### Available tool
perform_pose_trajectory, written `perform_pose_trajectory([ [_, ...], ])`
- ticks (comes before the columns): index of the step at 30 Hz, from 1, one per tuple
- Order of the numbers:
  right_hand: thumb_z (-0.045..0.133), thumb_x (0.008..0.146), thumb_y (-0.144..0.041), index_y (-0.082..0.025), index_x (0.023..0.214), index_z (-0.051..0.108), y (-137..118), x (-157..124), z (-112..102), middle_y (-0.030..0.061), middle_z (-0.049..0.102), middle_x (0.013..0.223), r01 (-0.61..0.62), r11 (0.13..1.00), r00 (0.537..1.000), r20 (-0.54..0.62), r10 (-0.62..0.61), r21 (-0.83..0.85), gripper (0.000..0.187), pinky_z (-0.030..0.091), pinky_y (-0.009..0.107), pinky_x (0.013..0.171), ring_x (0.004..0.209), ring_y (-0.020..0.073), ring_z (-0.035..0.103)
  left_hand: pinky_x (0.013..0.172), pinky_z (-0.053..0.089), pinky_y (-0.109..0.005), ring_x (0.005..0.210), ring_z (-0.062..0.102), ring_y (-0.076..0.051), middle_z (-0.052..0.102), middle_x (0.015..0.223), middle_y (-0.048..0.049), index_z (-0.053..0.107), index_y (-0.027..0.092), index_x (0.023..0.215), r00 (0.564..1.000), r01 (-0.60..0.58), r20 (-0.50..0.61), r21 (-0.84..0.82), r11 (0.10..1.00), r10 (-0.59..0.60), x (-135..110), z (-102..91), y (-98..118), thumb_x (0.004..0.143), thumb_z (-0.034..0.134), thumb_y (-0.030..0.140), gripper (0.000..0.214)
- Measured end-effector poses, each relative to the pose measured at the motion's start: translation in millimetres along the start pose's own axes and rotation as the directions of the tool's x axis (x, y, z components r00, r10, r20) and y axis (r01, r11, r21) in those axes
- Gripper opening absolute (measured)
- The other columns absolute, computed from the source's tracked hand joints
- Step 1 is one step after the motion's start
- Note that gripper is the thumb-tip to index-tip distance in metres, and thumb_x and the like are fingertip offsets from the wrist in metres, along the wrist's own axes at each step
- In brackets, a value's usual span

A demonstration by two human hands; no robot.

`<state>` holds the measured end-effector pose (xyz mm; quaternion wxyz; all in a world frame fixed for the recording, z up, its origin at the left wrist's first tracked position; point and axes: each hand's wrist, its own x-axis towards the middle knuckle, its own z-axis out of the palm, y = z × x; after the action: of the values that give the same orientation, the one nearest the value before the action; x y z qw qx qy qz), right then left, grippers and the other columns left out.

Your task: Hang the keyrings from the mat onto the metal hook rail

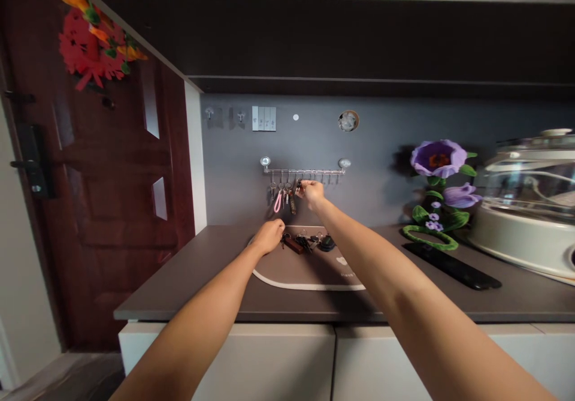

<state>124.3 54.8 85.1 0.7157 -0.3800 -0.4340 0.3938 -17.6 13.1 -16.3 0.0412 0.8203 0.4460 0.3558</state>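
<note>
My right hand [311, 192] is raised to a chrome hook rail [305, 171] on the grey wall, its fingers pinched on a key set [297, 187] at one of the hooks. Other keys with a pink loop [277, 201] and a brown fob [291, 202] hang to the left of it. My left hand [270, 236] rests low on the counter, fingers closed on a bunch of keys with a brown tag [294, 244]. More dark keys and a black fob [326, 243] lie beside it on a grey oval mat [309, 272].
A dark red door [103, 209] with a handle stands at the left. A purple knitted flower [438, 191], a black flat object [451, 265] and a large lidded white appliance [525, 209] occupy the counter's right. A shelf overhangs above.
</note>
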Motion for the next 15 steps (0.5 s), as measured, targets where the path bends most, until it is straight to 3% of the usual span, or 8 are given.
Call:
perform_pose_trajectory([
  [9, 0.043, 0.077, -0.006, -0.014, 0.067, 0.048, 4, 13, 10, -0.0022, 0.051, 0.057, -0.090, 0.996, 0.993, -0.079, 0.092, 0.026, 0.014, 0.051, 0.021, 0.052, 0.049, 0.0054, 0.050, 0.061, 0.036, -0.021, 0.065, 0.055, -0.012, 0.062, 0.072, -0.0036, 0.057, 0.017, 0.080, 0.999, 0.027, 0.017, 0.032, 0.999, -0.027, 0, -4.5, 4, 0.082, 0.036, 0.017, 0.021],
  [15, 0.044, 0.078, -0.008, -0.015, 0.068, 0.048, 5, 11, 9, -0.0028, 0.051, 0.056, -0.118, 0.993, 0.991, -0.061, 0.119, 0.028, 0.013, 0.052, 0.019, 0.053, 0.051, 0.0045, 0.050, 0.063, 0.036, -0.021, 0.067, 0.055, -0.012, 0.062, 0.073, -0.0037, 0.057, 0.017, 0.081, 1.000, 0.024, 0.014, 0.041, 0.999, -0.024, 1, -3.8, 2, 0.082, 0.036, 0.018, 0.021],
])
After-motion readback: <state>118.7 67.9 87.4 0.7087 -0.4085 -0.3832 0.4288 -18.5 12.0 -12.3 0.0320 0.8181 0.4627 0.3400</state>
